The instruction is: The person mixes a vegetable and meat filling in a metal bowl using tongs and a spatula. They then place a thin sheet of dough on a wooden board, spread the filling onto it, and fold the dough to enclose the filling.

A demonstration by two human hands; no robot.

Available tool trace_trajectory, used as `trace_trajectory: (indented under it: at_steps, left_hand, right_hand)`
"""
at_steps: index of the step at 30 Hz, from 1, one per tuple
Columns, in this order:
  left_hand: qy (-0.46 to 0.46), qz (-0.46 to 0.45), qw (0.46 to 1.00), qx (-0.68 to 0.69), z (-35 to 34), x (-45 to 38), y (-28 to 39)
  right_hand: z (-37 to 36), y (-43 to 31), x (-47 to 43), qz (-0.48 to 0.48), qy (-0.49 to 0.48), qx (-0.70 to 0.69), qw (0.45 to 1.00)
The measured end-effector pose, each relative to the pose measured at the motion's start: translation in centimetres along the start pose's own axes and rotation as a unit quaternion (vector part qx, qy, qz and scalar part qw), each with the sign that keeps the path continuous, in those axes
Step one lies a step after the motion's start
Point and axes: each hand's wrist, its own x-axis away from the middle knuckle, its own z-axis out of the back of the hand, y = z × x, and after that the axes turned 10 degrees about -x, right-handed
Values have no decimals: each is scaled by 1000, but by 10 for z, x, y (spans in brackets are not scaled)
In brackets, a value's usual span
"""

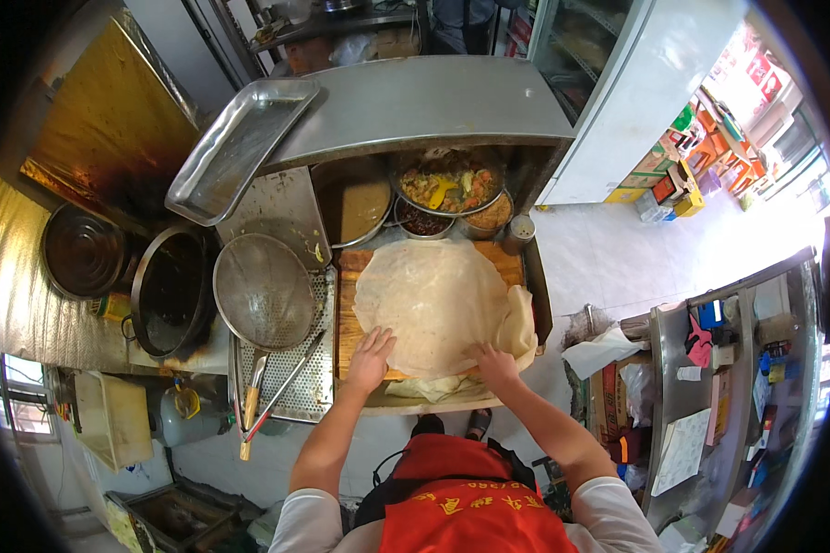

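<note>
A large round sheet of thin dough (432,297) lies spread on a wooden board (348,325). My left hand (371,358) rests at its lower left edge, fingers on the rim of the sheet. At the lower right edge is my right hand (492,366), its fingertips touching the dough; whether they pinch it is unclear. More thin sheets, folded and crumpled (522,325), lie along the right side of the board, and others (436,388) along its front edge. Behind the board stand a steel bowl of chopped filling (481,181) with a yellow scoop, a dark red sauce (425,220) and a pot of tan batter (363,207).
Left of the board, a round mesh strainer (264,290) and metal tongs (283,387) lie on a perforated tray (324,387). Farther left is a black pan (173,294). An empty metal tray (242,148) overhangs the steel shelf (422,97). A shaker (521,231) stands behind the board's right corner.
</note>
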Motion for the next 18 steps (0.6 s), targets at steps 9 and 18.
trace_trajectory:
  at_steps: [9,18]
  left_hand:
    - [-44,37,998,-39,-2,27,25]
    - [-182,95,969,-139,-1,7,58]
  right_hand:
    - [-4,13,27,16,96,-53,994]
    - [-25,62,12,76,169,-145,972]
